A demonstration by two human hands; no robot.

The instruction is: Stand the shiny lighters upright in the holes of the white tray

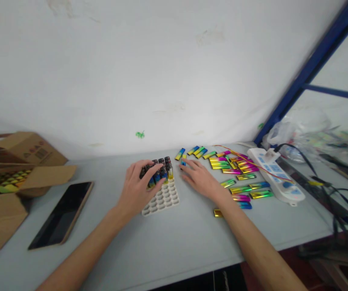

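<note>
A white tray (161, 200) with rows of slots lies on the grey table. Its back rows hold several upright pieces with dark tops (167, 160) and shiny blue and yellow bodies. My left hand (139, 184) is curled over these pieces, thumb and fingers around some of them at the tray's left and middle. To the right of the tray, my right hand (196, 176) reaches over the table with its fingertips on a small blue and yellow piece (183, 162), mostly hidden by the fingers. Many shiny multicoloured cases (240, 189) lie scattered to the right of that hand.
A white power strip (279, 178) with cables stands right of the cases. At the left are a dark phone (63, 214) and an open cardboard box (48, 176) holding coloured pieces. Behind the table (162, 246) is a white wall; a blue frame (301, 81) rises at the right.
</note>
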